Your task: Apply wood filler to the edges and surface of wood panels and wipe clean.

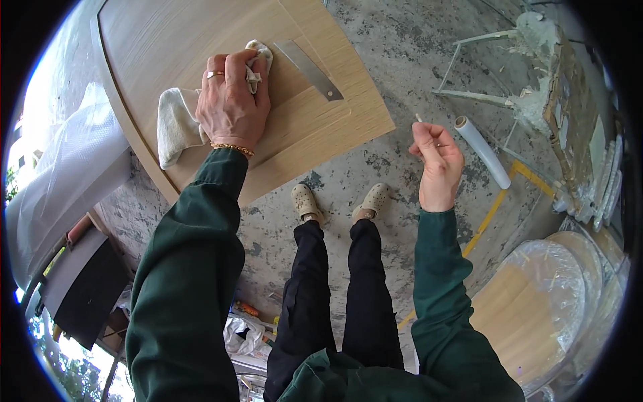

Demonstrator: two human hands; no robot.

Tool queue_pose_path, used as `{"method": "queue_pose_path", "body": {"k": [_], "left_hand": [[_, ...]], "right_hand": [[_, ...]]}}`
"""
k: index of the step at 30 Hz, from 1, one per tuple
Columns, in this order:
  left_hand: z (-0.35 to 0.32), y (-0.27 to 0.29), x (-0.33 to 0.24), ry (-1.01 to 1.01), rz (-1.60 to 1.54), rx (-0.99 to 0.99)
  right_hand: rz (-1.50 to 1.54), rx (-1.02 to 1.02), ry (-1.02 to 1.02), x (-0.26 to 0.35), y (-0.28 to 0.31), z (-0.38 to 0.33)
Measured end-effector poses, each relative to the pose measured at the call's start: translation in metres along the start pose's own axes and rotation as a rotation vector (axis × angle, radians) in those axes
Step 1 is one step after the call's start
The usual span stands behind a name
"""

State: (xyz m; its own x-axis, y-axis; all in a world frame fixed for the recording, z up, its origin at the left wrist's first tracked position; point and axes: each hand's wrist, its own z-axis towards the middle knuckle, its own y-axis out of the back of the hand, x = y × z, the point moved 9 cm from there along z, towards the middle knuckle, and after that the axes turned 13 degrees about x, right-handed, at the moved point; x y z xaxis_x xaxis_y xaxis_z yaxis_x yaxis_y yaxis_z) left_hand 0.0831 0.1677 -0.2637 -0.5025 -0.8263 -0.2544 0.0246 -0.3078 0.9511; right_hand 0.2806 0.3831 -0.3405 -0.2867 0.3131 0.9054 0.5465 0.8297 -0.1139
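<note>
My left hand (231,100), with a ring and a gold bracelet, presses down on a light wood-grain panel (301,144). Its fingers are closed round a bunched off-white cloth (179,124), part of which spreads out left of the wrist. A flat steel strip (309,70) with a hole at one end, like a short ruler, lies on the panel right of that hand. Off the panel's right corner, my right hand (439,157) is raised above the floor. Thumb and fingers pinch a thin, short white stick (419,118); its kind is too small to tell.
A white roll (482,153) lies on the worn concrete floor (395,74) beside yellow tape. At right stands a plaster-crusted frame (536,87); below it, a plastic-wrapped round wooden top (529,301). Bubble wrap (74,167) hangs at left above a dark board (87,288).
</note>
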Motion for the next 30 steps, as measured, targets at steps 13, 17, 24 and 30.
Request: {"method": "queue_pose_path", "body": {"k": [13,17,24,30], "left_hand": [[-0.001,-0.002,0.001,-0.004,-0.003,-0.008],[0.0,0.001,0.001,-0.016,0.012,-0.015],[-0.001,-0.004,0.001,-0.004,0.011,-0.006],[-0.002,0.0,0.004,-0.001,0.014,-0.014]], "right_hand": [[0.401,-0.189,-0.135,-0.037,-0.017,-0.007],[0.429,-0.176,-0.168,-0.043,-0.024,-0.006],[0.779,-0.071,-0.139,-0.059,-0.048,-0.01],[0.852,0.03,-0.083,-0.06,-0.077,-0.009]]}}
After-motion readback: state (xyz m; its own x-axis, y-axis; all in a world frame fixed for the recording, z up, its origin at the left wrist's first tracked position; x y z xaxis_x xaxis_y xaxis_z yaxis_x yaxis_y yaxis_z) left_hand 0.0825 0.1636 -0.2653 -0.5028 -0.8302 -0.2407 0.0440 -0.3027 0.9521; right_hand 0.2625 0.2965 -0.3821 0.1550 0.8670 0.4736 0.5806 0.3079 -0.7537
